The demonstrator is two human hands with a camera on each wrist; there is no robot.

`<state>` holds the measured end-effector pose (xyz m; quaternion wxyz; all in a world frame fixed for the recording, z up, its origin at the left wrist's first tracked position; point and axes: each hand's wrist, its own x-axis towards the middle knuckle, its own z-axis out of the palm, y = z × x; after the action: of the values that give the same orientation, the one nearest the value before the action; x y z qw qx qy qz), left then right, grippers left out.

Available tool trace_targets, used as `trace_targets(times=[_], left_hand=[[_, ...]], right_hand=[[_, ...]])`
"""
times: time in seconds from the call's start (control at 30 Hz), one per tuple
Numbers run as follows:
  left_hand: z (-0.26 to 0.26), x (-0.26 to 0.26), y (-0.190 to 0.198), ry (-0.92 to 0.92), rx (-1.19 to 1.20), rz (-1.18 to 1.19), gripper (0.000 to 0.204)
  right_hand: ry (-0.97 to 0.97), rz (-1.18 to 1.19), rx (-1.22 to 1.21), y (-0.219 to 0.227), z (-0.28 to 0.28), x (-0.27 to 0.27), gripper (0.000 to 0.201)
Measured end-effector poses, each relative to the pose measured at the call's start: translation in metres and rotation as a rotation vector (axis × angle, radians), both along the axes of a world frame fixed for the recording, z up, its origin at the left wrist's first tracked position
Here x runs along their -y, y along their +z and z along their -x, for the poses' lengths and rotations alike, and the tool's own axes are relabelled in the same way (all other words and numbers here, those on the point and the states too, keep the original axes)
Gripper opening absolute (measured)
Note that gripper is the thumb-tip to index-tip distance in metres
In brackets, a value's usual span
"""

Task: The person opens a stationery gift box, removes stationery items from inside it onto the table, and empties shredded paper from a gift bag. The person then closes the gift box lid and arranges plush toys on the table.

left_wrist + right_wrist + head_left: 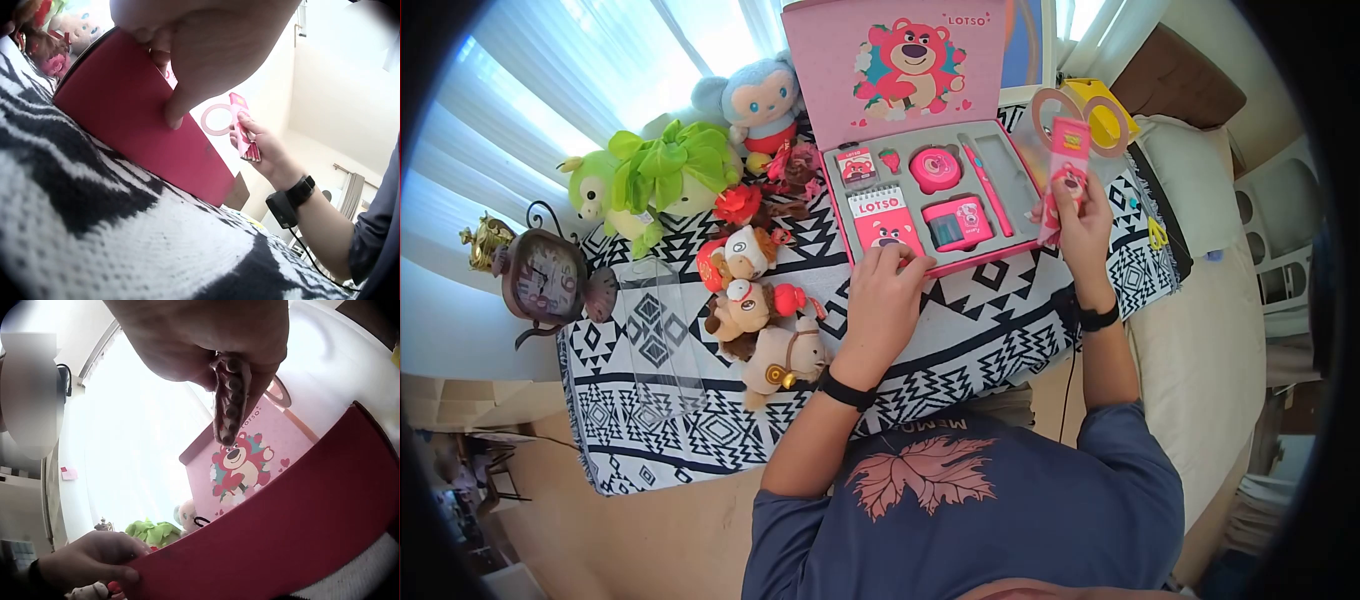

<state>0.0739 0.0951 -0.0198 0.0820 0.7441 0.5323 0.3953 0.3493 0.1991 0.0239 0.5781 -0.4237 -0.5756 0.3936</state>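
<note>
Left grip (888, 300) on an open pink cardboard box (977, 265), right grip (1080, 215) holding a slim pink bear-printed pack (1070, 150).
The left grip curls over the front wall, thumb outside; the right grip closes round the pack, above the box's right end. Beyond, the grey tray (1005, 160) holds a spiral notepad (883, 215) and round pink case (935, 168); farthest, the pink bear-printed lid (825, 60) stands raised.

Right hand (212, 337), top centre, gripping packet (230, 403); bear lid (247, 462), centre; left hand (90, 559), lower left, touching red box (269, 531).
</note>
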Motion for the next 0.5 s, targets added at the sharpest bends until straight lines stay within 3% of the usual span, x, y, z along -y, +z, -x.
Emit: trace_targets(times=[0.2,0.5], left_hand=[[0.0,0.0,-0.003,0.004,0.006,0.007,0.023],[0.002,0.002,-0.002,0.005,0.014,0.013,0.023]], right_hand=[[0.043,-0.207,-0.016,-0.043,-0.009,0.014,0.031],[0.115,-0.422,0.142,-0.036,0.029,0.033,0.034]])
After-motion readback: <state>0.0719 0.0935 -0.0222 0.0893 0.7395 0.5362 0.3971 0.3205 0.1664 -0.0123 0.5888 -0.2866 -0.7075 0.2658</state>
